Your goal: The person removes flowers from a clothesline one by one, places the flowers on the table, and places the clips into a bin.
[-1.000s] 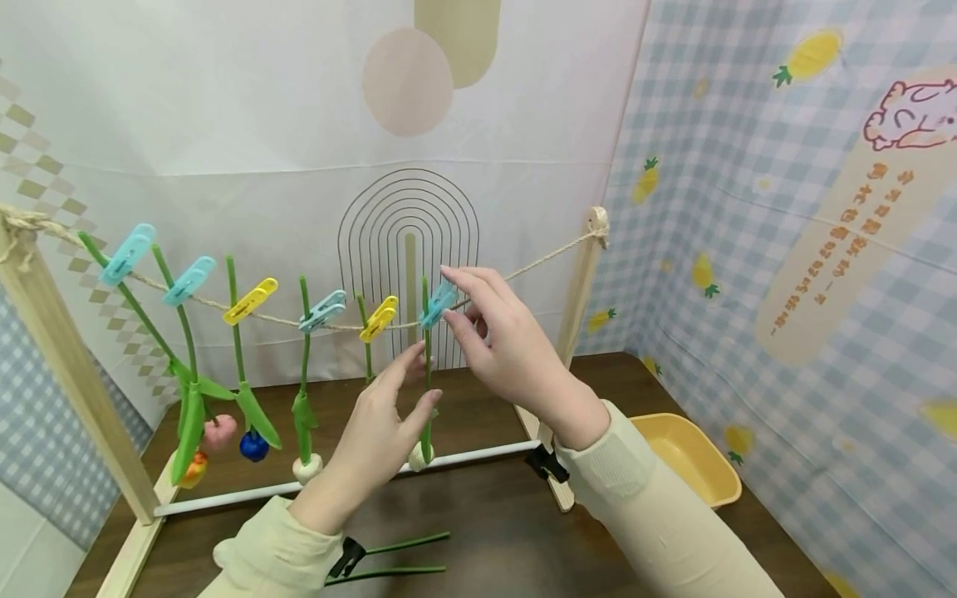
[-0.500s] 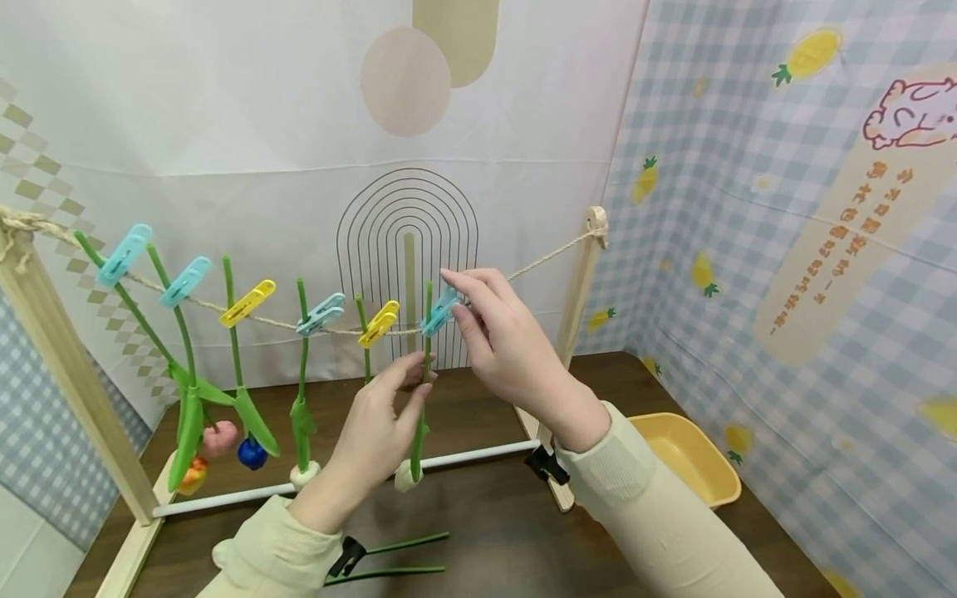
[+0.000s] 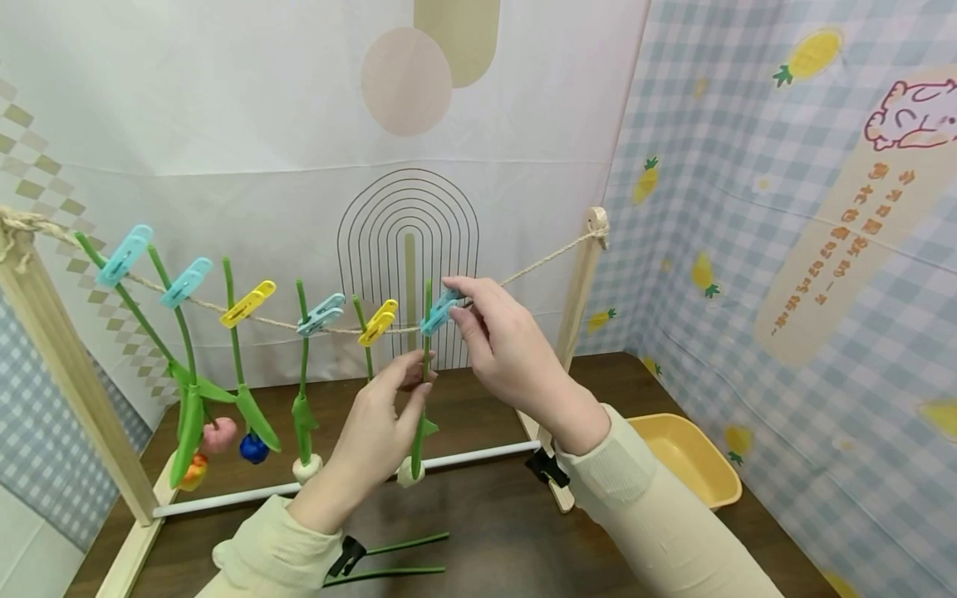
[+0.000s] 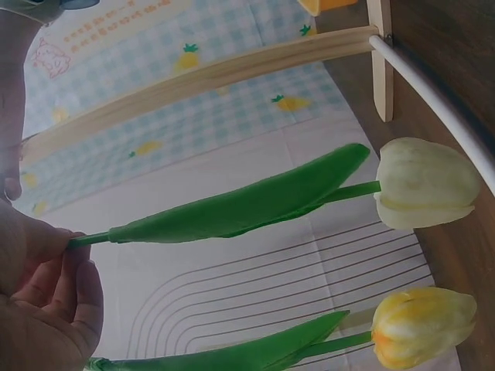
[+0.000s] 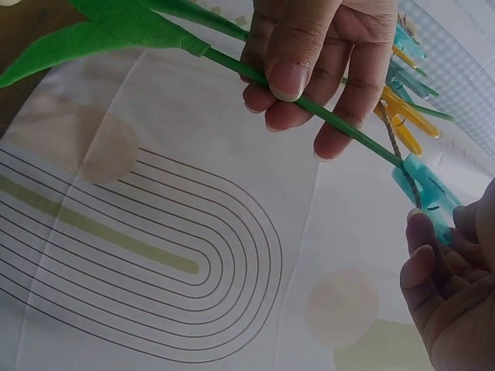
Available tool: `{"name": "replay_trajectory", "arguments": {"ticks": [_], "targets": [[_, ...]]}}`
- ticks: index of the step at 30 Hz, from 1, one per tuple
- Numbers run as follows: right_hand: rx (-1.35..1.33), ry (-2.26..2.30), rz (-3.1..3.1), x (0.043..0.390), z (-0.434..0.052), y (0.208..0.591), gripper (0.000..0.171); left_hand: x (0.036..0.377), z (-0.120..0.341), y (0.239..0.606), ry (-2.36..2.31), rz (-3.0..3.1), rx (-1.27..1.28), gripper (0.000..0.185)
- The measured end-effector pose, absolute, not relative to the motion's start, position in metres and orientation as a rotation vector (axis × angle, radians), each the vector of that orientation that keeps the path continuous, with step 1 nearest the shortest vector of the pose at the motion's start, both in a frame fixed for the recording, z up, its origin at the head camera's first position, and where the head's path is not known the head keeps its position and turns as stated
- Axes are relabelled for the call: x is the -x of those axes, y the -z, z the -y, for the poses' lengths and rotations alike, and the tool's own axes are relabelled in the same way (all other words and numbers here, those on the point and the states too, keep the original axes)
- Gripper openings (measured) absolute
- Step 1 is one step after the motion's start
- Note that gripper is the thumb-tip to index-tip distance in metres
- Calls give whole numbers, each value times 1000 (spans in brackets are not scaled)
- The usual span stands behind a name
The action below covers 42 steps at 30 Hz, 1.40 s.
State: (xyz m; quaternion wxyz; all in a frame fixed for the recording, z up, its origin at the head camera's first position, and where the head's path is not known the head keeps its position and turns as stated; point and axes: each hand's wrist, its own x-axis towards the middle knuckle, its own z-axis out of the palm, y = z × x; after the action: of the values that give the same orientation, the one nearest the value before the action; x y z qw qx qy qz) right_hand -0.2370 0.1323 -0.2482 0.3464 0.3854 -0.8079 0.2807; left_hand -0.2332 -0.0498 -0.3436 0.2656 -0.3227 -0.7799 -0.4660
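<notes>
Your left hand [image 3: 374,432] pinches a white tulip [image 4: 255,199] by its green stem [image 5: 375,148] — those fingers are together on it, just under the blue clip [image 3: 439,314], and the bloom [image 4: 428,184] hangs below them. Your right hand [image 3: 516,349] has thumb and fingers clamped on that clip, whose tip meets the stem at the rope [image 3: 544,266]. Near your left fingers — above them — a yellow clip [image 3: 378,322] sits on the rope.
</notes>
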Motion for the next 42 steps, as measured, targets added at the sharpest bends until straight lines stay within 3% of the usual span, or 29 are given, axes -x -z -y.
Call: {"name": "replay_trajectory", "arguments": {"ticks": [25, 42], "targets": [[-1083, -734, 1979, 231, -134, 251, 14, 233, 50, 344, 1250, 2183, 841, 31], [-1064, -802, 1853, 231, -138, 252, 25, 229, 60, 356, 1264, 2193, 850, 28]]}}
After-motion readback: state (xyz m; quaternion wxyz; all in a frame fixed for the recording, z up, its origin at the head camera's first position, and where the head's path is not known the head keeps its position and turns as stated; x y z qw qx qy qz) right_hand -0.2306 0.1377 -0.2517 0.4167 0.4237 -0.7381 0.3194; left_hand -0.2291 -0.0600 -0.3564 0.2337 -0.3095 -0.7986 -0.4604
